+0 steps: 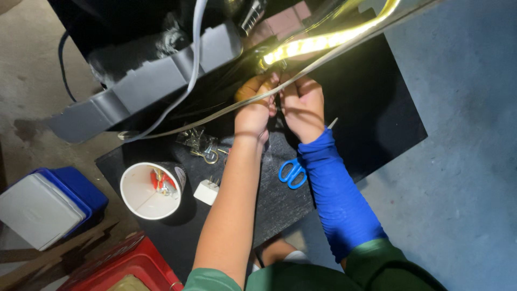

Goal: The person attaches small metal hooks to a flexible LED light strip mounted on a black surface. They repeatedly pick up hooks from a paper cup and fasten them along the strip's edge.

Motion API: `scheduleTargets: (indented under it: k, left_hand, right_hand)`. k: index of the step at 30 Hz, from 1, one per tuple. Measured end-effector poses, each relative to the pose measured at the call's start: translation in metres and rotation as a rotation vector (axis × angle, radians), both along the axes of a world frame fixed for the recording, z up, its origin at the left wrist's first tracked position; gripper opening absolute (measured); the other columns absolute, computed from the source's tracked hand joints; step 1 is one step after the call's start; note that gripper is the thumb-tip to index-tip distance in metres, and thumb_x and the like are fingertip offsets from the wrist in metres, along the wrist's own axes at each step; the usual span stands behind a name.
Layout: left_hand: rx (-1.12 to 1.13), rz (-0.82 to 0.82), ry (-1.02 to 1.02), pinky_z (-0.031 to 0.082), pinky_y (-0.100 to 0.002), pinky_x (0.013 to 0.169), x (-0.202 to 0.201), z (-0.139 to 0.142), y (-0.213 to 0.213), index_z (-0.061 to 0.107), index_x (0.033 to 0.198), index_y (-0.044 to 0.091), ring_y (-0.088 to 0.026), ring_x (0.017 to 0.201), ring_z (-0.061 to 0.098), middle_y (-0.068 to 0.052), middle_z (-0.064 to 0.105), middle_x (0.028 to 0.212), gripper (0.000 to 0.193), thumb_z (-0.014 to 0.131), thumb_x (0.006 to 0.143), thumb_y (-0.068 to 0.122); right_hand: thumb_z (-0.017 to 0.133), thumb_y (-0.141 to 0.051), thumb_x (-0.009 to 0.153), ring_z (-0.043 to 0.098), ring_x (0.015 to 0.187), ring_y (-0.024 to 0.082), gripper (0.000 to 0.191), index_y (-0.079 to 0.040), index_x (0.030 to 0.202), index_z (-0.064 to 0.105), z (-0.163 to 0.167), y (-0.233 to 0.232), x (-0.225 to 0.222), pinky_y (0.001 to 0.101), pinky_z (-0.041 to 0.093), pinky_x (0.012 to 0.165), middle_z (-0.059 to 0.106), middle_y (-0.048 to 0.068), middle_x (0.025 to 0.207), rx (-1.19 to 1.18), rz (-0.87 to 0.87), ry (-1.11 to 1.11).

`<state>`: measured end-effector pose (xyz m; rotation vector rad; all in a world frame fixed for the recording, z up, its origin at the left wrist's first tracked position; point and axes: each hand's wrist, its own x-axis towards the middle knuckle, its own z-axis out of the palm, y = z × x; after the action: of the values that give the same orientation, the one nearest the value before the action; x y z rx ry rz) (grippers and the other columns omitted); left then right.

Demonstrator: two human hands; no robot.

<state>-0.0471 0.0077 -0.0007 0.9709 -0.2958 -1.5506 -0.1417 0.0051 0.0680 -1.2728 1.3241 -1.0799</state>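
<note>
Both hands close together: my left hand (pixel 253 110) and right hand (pixel 303 108) pinch the end of the lit LED strip (pixel 318 42) over the black mat (pixel 377 108). Blue scissors (pixel 292 172) lie just below the wrists. White adapter (pixel 206 191) and paper cup (pixel 145 191) sit further left; blue-white box (pixel 48 207) beyond on the floor.

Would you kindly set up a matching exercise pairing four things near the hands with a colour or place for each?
Things:
1. scissors
2. paper cup
3. light strip
4. plug adapter

Descriptions:
A. glowing yellow, running up and away from the left hand and right hand
B. white, lying just right of the cup
C. blue handles, partly under the right forearm
D. white inside, holding small red parts

Pairs: 1-C, 2-D, 3-A, 4-B
</note>
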Motion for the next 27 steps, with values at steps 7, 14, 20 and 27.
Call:
scheduleTargets:
  k: [7,14,20,27]
  left_hand:
    - [-0.013,-0.062,0.094,0.025,-0.021,0.04,0.009,-0.004,-0.001,0.069,0.094,0.005,-0.002,0.049,0.035,0.006,0.048,0.066,0.017,0.073,0.102,0.02]
    - [0.073,0.037,0.141,0.029,-0.021,0.043,0.0,0.005,-0.001,0.071,0.098,0.005,-0.004,0.052,0.046,0.002,0.059,0.068,0.01,0.074,0.093,0.015]
    - [0.072,0.08,0.108,0.031,-0.02,0.042,-0.001,0.012,0.0,0.073,0.096,0.004,-0.002,0.05,0.042,0.005,0.055,0.065,0.011,0.077,0.091,0.014]
    - [0.083,0.048,0.126,0.032,-0.021,0.04,0.003,0.009,0.001,0.073,0.097,0.004,-0.002,0.047,0.041,0.003,0.057,0.064,0.012,0.077,0.091,0.013]
  right_hand:
    - [0.053,-0.018,0.107,0.034,0.044,0.006,0.02,-0.005,0.094,0.059,0.004,-0.01,-0.021,0.0228,0.026,0.048,0.045,-0.004,0.062,0.7,0.135,-0.921]
    - [0.057,-0.021,0.111,0.068,0.076,0.035,0.019,-0.005,0.108,0.065,0.012,0.008,-0.012,0.0412,0.053,0.067,0.067,0.017,0.086,-0.274,0.056,0.64]
    - [0.061,-0.012,0.094,0.066,0.076,0.043,0.014,-0.003,0.103,0.066,0.02,0.016,-0.012,0.052,0.053,0.069,0.068,0.024,0.089,-0.485,0.156,0.992]
    - [0.064,-0.016,0.097,0.066,0.073,0.042,0.014,-0.002,0.098,0.065,0.004,0.012,-0.009,0.0509,0.053,0.066,0.067,0.023,0.082,-0.337,0.193,0.97]
